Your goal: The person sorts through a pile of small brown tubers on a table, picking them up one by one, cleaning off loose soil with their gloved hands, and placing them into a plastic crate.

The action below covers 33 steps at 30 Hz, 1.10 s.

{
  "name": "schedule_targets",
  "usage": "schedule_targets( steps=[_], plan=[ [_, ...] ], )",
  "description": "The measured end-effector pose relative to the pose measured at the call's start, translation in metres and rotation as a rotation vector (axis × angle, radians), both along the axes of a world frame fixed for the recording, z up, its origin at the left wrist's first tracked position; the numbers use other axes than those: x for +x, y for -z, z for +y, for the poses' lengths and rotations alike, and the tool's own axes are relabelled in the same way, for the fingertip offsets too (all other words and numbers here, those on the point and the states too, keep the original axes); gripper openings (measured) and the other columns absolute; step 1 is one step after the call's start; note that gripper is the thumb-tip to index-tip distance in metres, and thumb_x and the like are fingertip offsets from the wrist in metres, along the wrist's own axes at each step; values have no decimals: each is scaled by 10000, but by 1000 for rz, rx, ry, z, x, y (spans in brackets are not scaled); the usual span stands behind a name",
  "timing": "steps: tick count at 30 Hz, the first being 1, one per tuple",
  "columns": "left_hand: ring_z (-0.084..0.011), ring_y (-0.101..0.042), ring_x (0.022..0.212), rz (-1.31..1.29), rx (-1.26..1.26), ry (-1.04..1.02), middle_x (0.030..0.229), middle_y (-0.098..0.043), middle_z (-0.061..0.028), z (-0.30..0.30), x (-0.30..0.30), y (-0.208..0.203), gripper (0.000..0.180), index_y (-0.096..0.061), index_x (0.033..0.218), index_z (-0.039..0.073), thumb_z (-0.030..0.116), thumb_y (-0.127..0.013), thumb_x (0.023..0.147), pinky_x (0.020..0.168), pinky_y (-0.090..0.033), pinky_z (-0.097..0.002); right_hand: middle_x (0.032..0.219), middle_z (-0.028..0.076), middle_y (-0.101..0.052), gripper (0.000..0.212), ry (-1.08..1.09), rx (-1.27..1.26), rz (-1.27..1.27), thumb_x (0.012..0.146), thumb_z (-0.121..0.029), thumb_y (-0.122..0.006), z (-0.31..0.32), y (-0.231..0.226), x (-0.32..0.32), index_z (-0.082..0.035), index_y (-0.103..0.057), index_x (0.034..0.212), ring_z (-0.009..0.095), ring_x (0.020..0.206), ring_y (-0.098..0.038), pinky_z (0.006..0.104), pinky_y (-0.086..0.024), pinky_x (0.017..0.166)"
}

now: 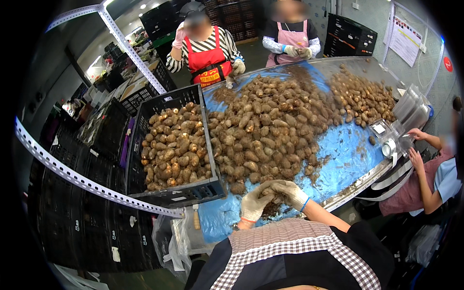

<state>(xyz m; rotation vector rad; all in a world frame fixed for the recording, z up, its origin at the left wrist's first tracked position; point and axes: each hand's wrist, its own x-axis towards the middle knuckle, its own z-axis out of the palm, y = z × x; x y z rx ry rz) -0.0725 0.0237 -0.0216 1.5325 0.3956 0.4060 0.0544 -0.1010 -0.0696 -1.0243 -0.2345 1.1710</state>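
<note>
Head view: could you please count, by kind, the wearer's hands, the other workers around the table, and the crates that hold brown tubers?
Wearer's gloved hands: 2 (left hand, right hand)
Other workers: 3 (worker in red apron, worker in pink checked apron, worker at right edge)
Crates: 1 (black crate with brown tubers)
Total: 6

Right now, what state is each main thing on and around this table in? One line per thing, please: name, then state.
Left grip: gloved, curled
Right grip: gloved, curled, meeting the left
Loose tubers: heaped, unpeeled
Black crate: upright, uncovered, filled
Blue sheet: spread, wrinkled, dirty
Clear plastic containers: stacked
</note>
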Motion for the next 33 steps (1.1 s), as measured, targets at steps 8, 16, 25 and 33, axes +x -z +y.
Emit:
schedule_targets(
  steps=[8, 16, 25, 33],
  plan=[
    [-110, -624, 820, 31, -237, -10, 966, -699, -79, 7, 2, 37, 288, -680, 1105, -27, 35, -723, 827, 730, -505, -235, 1022, 81, -668, 439, -102, 38, 151, 946, -264, -625, 4, 19, -2, 21, -550, 1271, 137, 738, -647, 259, -554, 592],
    [-107, -495, 483, 25, -261, -246, 651, -614, -46, 26, -9, 55, 207, -693, 1009, -22, 146, -685, 889, 444, -366, -270, 998, 107, -701, 359, 30, -180, 91, 877, -210, -695, -10, 11, 50, -14, -640, 1172, 170, 743, -627, 299, -520, 622],
    [-99, -521, 512, 131, -338, -348, 638, -615, -39, 45, -30, 71, 279, -697, 1056, -17, 227, -675, 923, 472, -400, -265, 1329, 207, -527, 565, 629, 479, -99, 995, -356, -480, -77, -48, 195, 2, -370, 1417, 287, 1090, -620, 314, -583, 835],
    [-139, -614, 938, 83, 86, -131, 1147, -662, -124, 54, -20, 50, 427, -579, 1264, -44, 162, -688, 907, 792, -503, -274, 816, 78, -656, 326, 174, -220, -171, 914, -280, -661, -34, 9, 77, 6, -631, 1068, 157, 679, -624, 251, -541, 592]
  ],
)
